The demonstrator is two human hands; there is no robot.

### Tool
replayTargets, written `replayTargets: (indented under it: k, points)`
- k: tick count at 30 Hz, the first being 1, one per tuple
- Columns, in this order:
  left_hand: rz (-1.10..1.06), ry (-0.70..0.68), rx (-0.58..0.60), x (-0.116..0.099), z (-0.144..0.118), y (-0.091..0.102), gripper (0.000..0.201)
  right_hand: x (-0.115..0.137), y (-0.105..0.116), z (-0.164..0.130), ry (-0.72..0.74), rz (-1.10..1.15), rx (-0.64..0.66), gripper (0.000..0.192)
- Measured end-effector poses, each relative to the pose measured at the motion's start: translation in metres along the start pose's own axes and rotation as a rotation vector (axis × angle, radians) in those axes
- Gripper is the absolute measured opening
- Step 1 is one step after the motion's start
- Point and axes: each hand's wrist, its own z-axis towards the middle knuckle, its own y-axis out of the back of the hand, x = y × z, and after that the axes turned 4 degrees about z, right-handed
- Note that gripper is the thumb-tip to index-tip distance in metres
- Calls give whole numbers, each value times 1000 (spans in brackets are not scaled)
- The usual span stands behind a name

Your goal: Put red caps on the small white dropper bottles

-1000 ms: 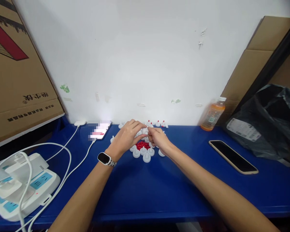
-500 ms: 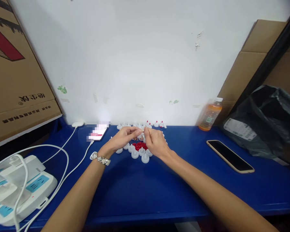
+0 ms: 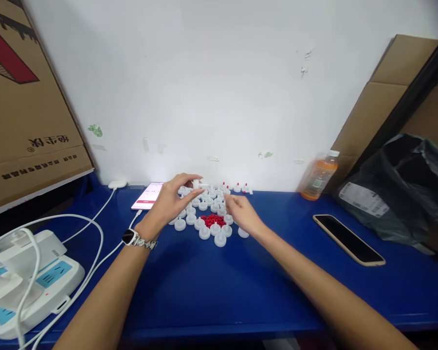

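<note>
The left hand [image 3: 170, 201] is pinching a small white cap [image 3: 196, 183] between thumb and fingertips, lifted just above the back rows of white caps [image 3: 204, 209] on the blue surface [image 3: 219, 287]. The right hand [image 3: 243, 212] is hovering low over the right edge of the cluster, fingers loosely curled; it is blurred, so I cannot tell whether it is gripping anything. The 2 hands are apart. A pile of red pieces [image 3: 213, 220] is sitting in the middle of the caps.

The caps are crowding each other closely — a sweeping wrist could be knocking several out of line or scattering the red pieces, and the light pinch could be letting the cap drop.

Half a second ago both hands were meeting over the pile; now they are separating, the left one moving back and to the left.

Further out, a charging phone [image 3: 148, 195], a power strip [image 3: 29, 277], a second phone [image 3: 348, 239], an orange bottle [image 3: 319, 177] and a black bag [image 3: 405, 189] are lying around.
</note>
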Motion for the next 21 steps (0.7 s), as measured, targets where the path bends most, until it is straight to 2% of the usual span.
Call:
replayTargets:
  k: [3, 5, 7, 9, 13, 15, 18, 20, 21]
  points:
    - [-33, 63, 133, 5, -4, -7, 33, 0, -1, -7, 120, -385, 82, 34]
    - [-51, 95, 187, 7, -7, -14, 33, 0, 1, -10, 145, -479, 101, 20]
    - [-74, 115, 222, 6, -9, -22, 34, 0, 6, -10, 140, -426, 68, 16]
    - [-98, 107, 240, 2, -10, -29, 35, 0, 12, -7, 146, -267, 43, 21]
    - [-115, 77, 200, -9, -12, -45, 45, -2, 17, -1, 230, 48, 76, 23]
    - [-99, 78, 169, -14, -12, -52, 53, -3, 21, 4, 249, 105, 23, 21]
    - [-56, 73, 125, -20, -10, -57, 53, -9, 36, 18, 236, 40, -150, 17]
    - [-17, 59, 136, -22, -9, -58, 40, -18, 51, 32, 190, -120, -239, 13]
    - [2, 48, 155, -22, -9, -58, 33, -24, 59, 39, 135, -206, -240, 11]
